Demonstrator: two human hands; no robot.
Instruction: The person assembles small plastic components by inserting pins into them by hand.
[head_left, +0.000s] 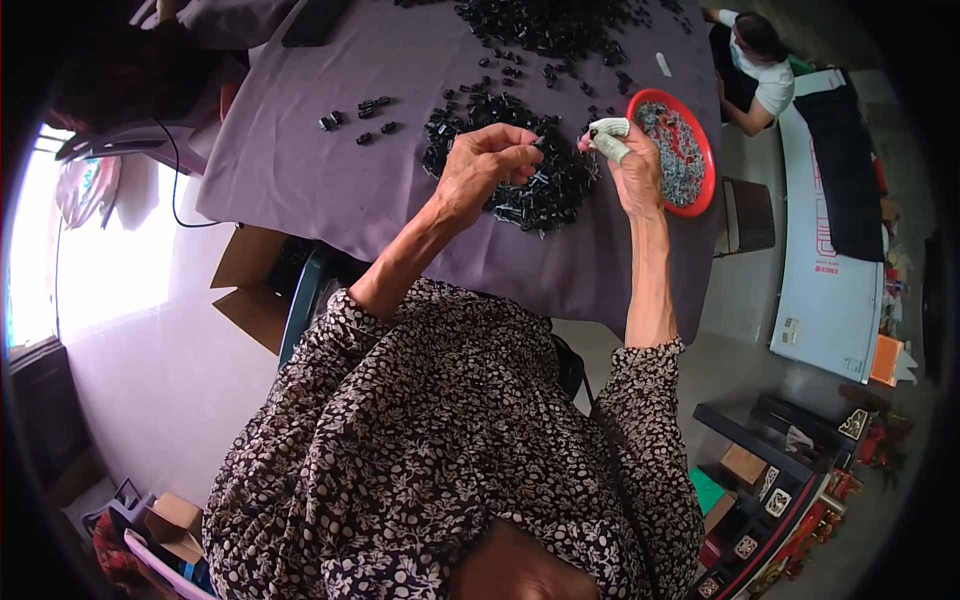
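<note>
My left hand [485, 172] is closed in a pinch over the pile of small black plastic parts [545, 200]. Something tiny and greyish is at its fingertips, too small to name. To its right, my right hand [635, 170] wears pale fabric covers on its thumb and forefinger. These fingers pinch together, and a small black part [593, 133] shows at their tips. Thin silvery pins stick out among the black parts in the pile. Just beyond my right hand, a red bowl [709, 160] holds many small silvery metal pieces that look like screws.
A larger heap of black parts [545, 25] lies at the far side of the purple-grey tablecloth [300, 170]. Several loose ones [365, 118] sit at left. A white strip [663, 64] is at far right. Another person [765, 75] crouches beyond the table's right edge, near a long pale box [815, 240].
</note>
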